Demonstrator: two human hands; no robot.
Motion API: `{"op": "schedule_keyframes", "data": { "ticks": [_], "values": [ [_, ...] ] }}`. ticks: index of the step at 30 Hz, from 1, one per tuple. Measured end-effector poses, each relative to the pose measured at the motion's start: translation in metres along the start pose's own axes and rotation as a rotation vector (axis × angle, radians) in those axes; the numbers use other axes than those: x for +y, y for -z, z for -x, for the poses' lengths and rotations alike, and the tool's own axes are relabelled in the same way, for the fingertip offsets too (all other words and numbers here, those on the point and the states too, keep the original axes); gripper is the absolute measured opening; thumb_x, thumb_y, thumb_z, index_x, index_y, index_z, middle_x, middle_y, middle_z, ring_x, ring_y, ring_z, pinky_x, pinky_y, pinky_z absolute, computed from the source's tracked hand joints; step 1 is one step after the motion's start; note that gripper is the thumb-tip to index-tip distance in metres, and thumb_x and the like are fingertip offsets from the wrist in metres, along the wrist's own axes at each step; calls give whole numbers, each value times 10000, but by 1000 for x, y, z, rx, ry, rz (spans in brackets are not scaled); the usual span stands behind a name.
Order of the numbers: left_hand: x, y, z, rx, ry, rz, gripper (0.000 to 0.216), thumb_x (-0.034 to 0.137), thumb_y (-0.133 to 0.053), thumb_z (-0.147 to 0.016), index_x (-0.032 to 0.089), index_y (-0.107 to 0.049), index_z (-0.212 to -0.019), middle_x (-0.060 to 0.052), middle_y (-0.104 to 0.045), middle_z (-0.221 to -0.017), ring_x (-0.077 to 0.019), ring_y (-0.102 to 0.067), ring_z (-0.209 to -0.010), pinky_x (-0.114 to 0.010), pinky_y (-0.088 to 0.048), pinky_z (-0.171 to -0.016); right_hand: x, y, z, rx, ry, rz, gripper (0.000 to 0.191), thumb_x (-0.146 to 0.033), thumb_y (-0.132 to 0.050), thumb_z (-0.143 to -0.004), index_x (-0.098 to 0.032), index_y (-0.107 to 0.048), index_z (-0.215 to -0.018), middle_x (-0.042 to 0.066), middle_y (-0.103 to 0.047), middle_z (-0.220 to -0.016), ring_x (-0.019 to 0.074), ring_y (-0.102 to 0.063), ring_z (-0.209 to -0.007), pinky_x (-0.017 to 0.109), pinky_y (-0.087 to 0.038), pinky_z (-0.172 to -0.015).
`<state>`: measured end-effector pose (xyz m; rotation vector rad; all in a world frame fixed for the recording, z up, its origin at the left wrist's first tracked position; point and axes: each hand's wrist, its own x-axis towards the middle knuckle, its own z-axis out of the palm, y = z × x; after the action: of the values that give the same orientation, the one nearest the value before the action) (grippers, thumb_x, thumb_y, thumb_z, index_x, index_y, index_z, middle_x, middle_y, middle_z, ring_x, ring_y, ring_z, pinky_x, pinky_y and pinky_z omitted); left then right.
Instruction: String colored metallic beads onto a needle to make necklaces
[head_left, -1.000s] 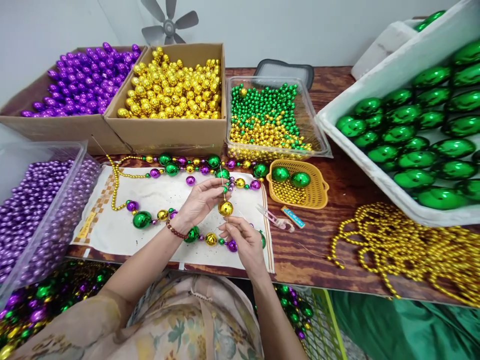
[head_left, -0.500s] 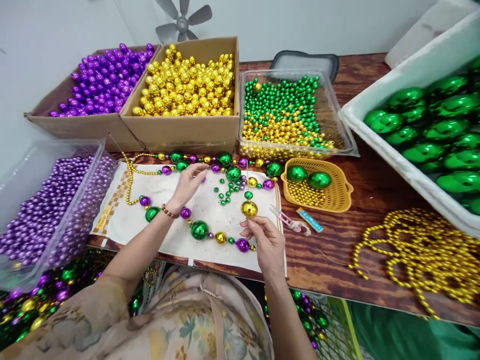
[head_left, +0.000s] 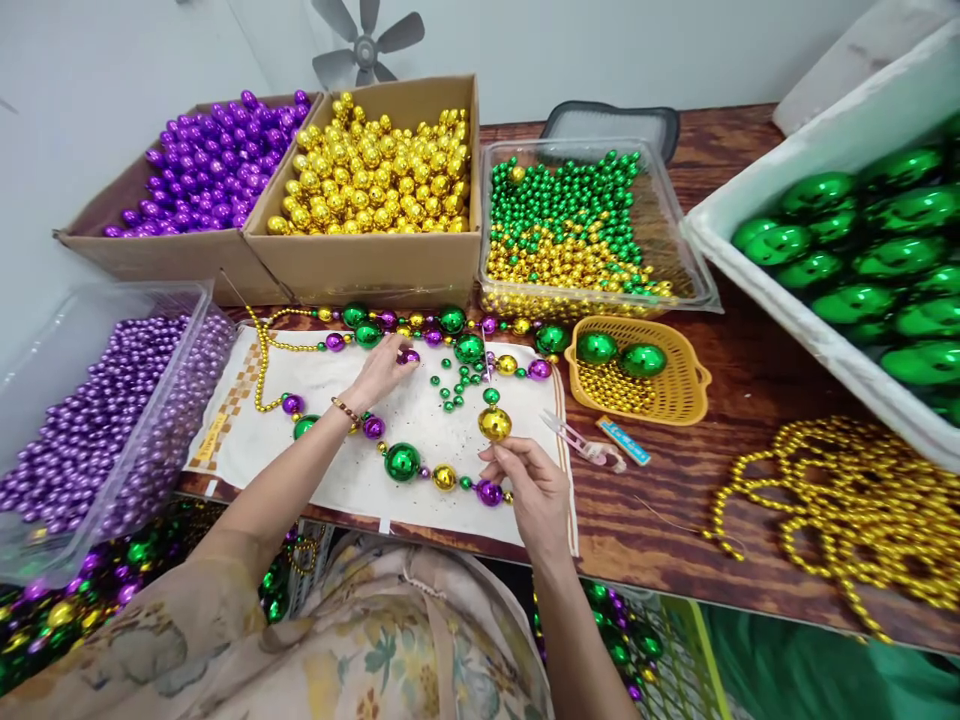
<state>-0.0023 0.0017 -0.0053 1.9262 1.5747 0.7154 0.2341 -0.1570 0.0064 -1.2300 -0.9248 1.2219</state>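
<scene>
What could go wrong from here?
1. The right hand holds only the thin thread below the gold bead; if the thread tips, the threaded beads may slide off.
2. The left hand reaches a purple bead among small loose green beads; a nudge could scatter them off the white cloth.

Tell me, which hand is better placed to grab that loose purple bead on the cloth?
Probably the left hand: its fingertips are right at the purple bead. The right hand is nearer the body, pinching the string under a gold bead.
</scene>
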Motion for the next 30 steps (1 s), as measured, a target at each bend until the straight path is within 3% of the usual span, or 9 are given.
{"op": "schedule_keyframes", "data": {
  "ticks": [4,8,13,21,30],
  "values": [
    [20,4,10,4,19,552,450,253,-752,-783,215,-654,-1219,-70,-623,-1146,-163,-613,-926,-312,-519,-836,2,0,0,-25,2,-13,151,-341,-683,-872,-194,-691,-838,32,-751,-769,119,-646,-563,224,-504,-534],
    [52,6,18,-48,35,922,358,249,-808,-748,222,-734,-1097,-45,-674,-1081,-144,-631,-938,-301,-516,-883,5,0,0,-41,3,-7,159,-347,-682,-876,-194,-685,-831,36,-754,-760,121,-646,-556,224,-503,-528],
    [78,8,21,-122,159,1249,305,167,-815,-722,197,-745,-1018,-32,-721,-962,-142,-672,-884,-343,-529,-917,5,3,4,-30,5,6,159,-347,-681,-872,-193,-683,-831,42,-757,-747,126,-646,-547,231,-505,-522],
    [81,5,23,-174,331,1403,215,222,-748,-832,165,-745,-1039,-68,-738,-1029,-189,-713,-974,-332,-554,-931,7,5,8,-44,20,38,176,-359,-671,-886,-193,-687,-830,38,-747,-747,127,-640,-557,236,-499,-527],
    [87,5,18,-87,281,1317,238,316,-694,-911,214,-713,-1125,-77,-722,-1096,-225,-694,-1086,-432,-544,-1012,8,4,10,-72,29,85,198,-385,-654,-902,-200,-690,-840,43,-751,-758,144,-656,-575,250,-508,-530]
  ]
}}
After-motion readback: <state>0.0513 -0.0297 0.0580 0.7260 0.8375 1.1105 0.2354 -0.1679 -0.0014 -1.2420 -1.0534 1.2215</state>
